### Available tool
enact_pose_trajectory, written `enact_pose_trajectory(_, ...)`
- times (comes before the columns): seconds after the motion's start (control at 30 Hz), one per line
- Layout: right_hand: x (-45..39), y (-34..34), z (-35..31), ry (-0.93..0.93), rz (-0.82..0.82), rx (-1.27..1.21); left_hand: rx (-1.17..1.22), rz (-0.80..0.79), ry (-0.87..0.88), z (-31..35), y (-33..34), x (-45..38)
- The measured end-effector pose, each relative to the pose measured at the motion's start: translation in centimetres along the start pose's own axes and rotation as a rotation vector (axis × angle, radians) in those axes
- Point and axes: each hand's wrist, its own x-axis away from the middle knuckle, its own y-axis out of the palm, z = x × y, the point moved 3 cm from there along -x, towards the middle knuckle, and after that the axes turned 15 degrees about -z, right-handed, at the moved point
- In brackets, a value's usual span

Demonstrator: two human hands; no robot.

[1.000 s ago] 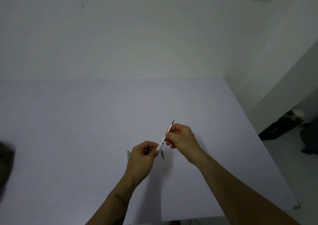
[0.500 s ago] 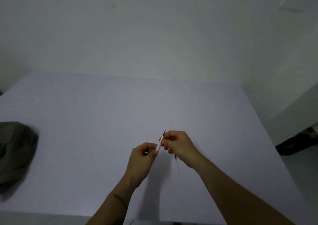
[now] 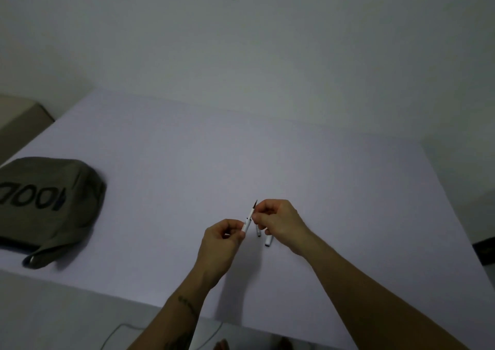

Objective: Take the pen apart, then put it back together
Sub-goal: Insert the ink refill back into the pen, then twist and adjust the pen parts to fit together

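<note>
A slim white pen [image 3: 249, 218] with a dark pointed tip is held tilted above the white table [image 3: 267, 162], tip up and away from me. My left hand [image 3: 221, 242] pinches its lower end. My right hand [image 3: 278, 222] grips its upper part just under the tip. Two short white pen pieces poke out below my right hand: a thin one [image 3: 258, 232] and a thicker one [image 3: 268, 241]. I cannot tell whether they lie on the table or hang from my fingers.
An olive-green cloth bag [image 3: 48, 205] with dark lettering lies at the table's left edge. The table's front edge runs just below my forearms, with a thin cable [image 3: 112, 333] on the floor beneath. A beige box [image 3: 18, 113] stands at the far left.
My head has turned left, bringing the green bag fully into view. Both hands stay on the pen, and two white pieces now show beneath my right hand.
</note>
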Motion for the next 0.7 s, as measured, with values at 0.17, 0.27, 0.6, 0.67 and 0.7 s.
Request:
enact_pose_trajectory(0.17, -1.5, -0.4, 2.1, 0.107, 0.094, 0.056, -0.017, 0.03, -0.032, -1.5, -1.8, -0.3)
enact_pose_trajectory(0.27, -2.1, -1.1, 4.2, 0.191, 0.148, 0.194, -0.036, 0.007, -0.05, -2.4, -2.4, -0.6)
enact_pose_trajectory(0.6, -6.4, 1.6, 4.6, 0.242, 0.113, 1.016, -0.087, -0.022, -0.103, -3.9, -3.2, -1.7)
enact_pose_trajectory(0.67, -7.2, 2.4, 4.5, 0.268, 0.099, 1.097, -0.094, -0.025, -0.118, -4.3, -3.5, -1.8)
enact_pose_trajectory(0.7, -7.6, 2.8, 4.6, 0.29, 0.096, 1.123, -0.091, -0.024, -0.127, -4.5, -3.7, -1.7)
